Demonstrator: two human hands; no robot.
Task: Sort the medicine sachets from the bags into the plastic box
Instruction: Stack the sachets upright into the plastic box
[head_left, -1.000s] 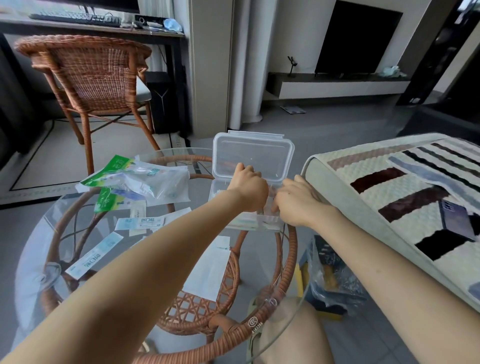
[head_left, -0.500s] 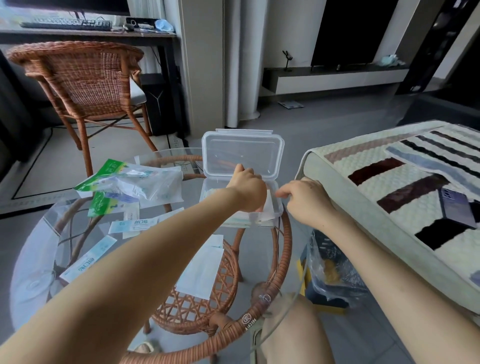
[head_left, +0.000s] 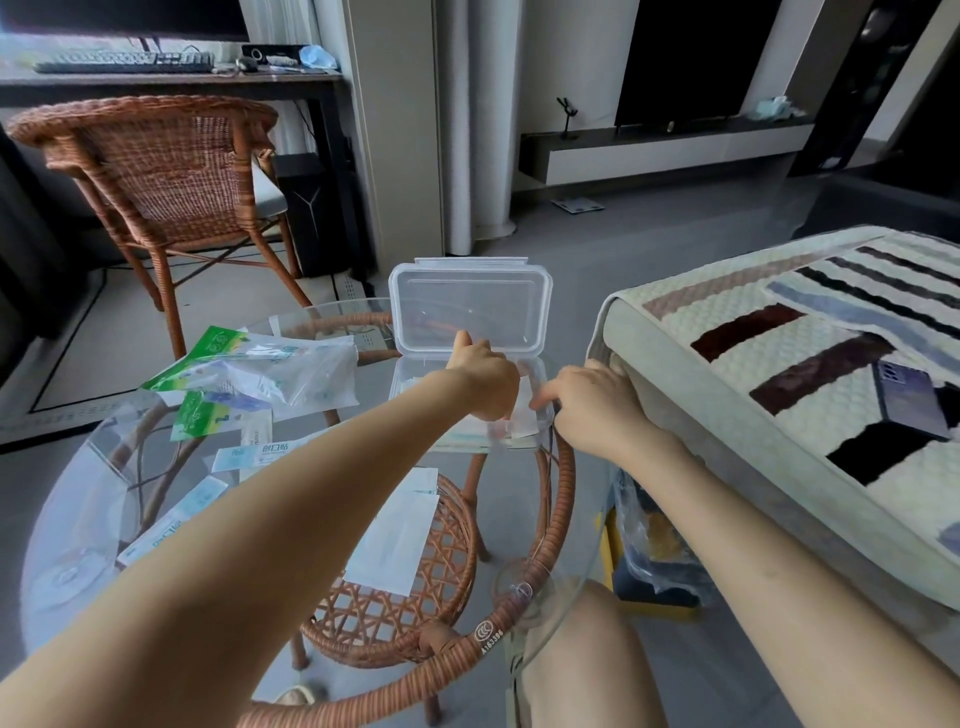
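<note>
A clear plastic box (head_left: 415, 382) stands on the glass table with its lid (head_left: 470, 306) raised upright behind it. White sachets (head_left: 519, 428) lie inside. My left hand (head_left: 485, 382) reaches down into the box, its fingers curled round a white sachet (head_left: 524, 392) that stands on edge. To the right of the box is my right hand (head_left: 592, 408), its forefinger stretched out to the box's right rim by that sachet. A clear bag (head_left: 291, 376) with green packets lies to the left. Loose sachets (head_left: 254, 454) lie near it.
The round glass table (head_left: 78, 519) has a rattan frame (head_left: 550, 535) beneath. More sachets (head_left: 171, 527) and a white one (head_left: 395, 540) lie near me. A quilted sofa (head_left: 779, 364) with a phone (head_left: 906, 397) is close on the right. A plastic bag (head_left: 654, 540) sits on the floor. A rattan chair (head_left: 166, 171) stands far left.
My right hand drew back from the box to the right, then came in again to its rim. My left hand has stayed in the box with the sachet.
</note>
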